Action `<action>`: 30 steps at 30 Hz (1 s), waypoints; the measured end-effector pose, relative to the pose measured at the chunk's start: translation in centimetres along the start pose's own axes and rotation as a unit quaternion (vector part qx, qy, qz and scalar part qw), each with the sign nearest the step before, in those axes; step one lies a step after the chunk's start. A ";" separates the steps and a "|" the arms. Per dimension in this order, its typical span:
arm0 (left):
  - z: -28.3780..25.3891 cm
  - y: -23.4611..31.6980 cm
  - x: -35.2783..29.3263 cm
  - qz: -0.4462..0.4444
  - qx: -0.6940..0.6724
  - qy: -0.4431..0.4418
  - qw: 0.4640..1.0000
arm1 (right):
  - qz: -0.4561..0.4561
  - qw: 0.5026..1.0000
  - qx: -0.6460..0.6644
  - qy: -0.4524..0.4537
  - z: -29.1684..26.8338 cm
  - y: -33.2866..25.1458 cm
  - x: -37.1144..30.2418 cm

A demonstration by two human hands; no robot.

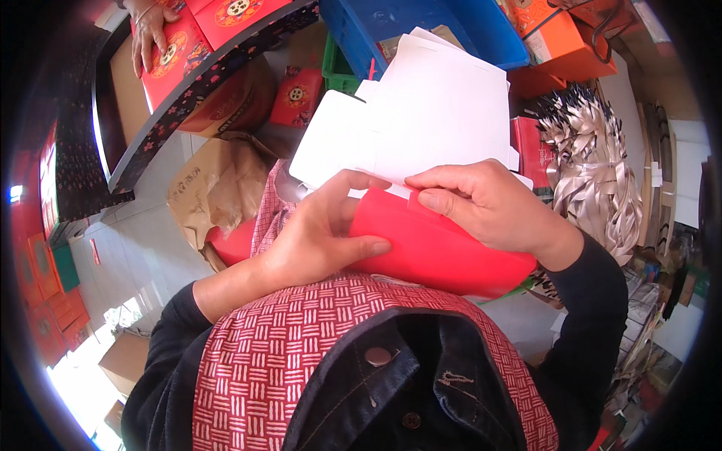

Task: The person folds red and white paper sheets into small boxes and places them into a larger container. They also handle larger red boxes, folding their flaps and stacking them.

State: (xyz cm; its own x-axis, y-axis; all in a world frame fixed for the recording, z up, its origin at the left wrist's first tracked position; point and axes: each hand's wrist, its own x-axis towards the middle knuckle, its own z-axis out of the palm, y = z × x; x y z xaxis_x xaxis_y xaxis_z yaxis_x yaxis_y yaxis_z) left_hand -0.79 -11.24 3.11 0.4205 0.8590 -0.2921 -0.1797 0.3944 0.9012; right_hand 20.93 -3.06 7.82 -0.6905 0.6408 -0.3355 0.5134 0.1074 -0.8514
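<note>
A red cardboard sheet [432, 252], curved, lies across my lap, its white edge turned up at the top. My left hand [323, 225] grips its left end, thumb on the red face and fingers behind. At the upper edge my right hand [481, 207] pinches the card between thumb and forefinger. Just beyond both hands are white die-cut cardboard blanks [429, 105], stacked loosely with tabs and crease lines showing. What the left fingers touch behind the red card is partly hidden.
A blue plastic crate [492, 37] stands behind the blanks, near a green crate [340, 64]. Bundled beige ribbons [602, 173] hang at right. A crumpled brown paper bag [218, 184] lies left. At upper left, another person's hand [153, 34] rests on a red box [174, 64] on a dark-edged table [203, 71].
</note>
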 end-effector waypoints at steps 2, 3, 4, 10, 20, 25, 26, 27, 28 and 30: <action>0.0 -0.1 -0.1 -0.012 -0.002 0.009 1.000 | 0.008 0.999 -0.041 0.003 0.4 -0.6 0.2; -0.1 -0.1 -0.1 -0.020 -0.002 0.013 1.000 | 0.012 0.998 -0.059 0.004 0.4 -0.8 0.3; -0.1 -0.1 0.0 -0.030 -0.006 0.010 0.999 | -0.002 0.998 -0.062 0.011 0.4 -0.7 0.3; 0.1 -0.1 0.1 -0.067 -0.025 0.029 0.997 | -0.042 0.995 -0.081 0.033 1.1 -1.0 0.2; 0.4 -0.9 -0.2 -0.012 -0.046 0.063 0.997 | -0.039 0.993 -0.093 0.064 1.3 -1.6 -0.4; 0.7 -1.3 -0.1 0.019 -0.075 0.066 0.995 | -0.017 0.995 -0.065 0.074 1.3 -1.8 -0.2; 0.6 -1.2 -0.2 0.018 -0.071 0.065 0.995 | -0.016 0.995 -0.060 0.076 1.4 -1.7 -0.2; 0.6 -1.1 -0.2 0.015 -0.067 0.063 0.996 | -0.015 0.995 -0.055 0.079 1.4 -1.6 -0.2; 0.6 -1.1 -0.3 0.014 -0.071 0.063 0.995 | -0.016 0.995 -0.059 0.081 1.4 -1.6 -0.2; 0.5 -1.0 -0.4 0.011 -0.077 0.065 0.995 | -0.020 0.994 -0.065 0.086 1.5 -1.7 -0.2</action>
State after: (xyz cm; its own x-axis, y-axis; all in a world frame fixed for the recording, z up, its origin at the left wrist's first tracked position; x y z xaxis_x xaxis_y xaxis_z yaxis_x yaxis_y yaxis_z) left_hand -0.30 -12.12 2.45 0.2978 0.8993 -0.3202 -0.3264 0.4111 0.8511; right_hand 19.42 -4.48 8.67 -0.6201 0.7529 -0.2203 0.5569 0.2247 -0.7996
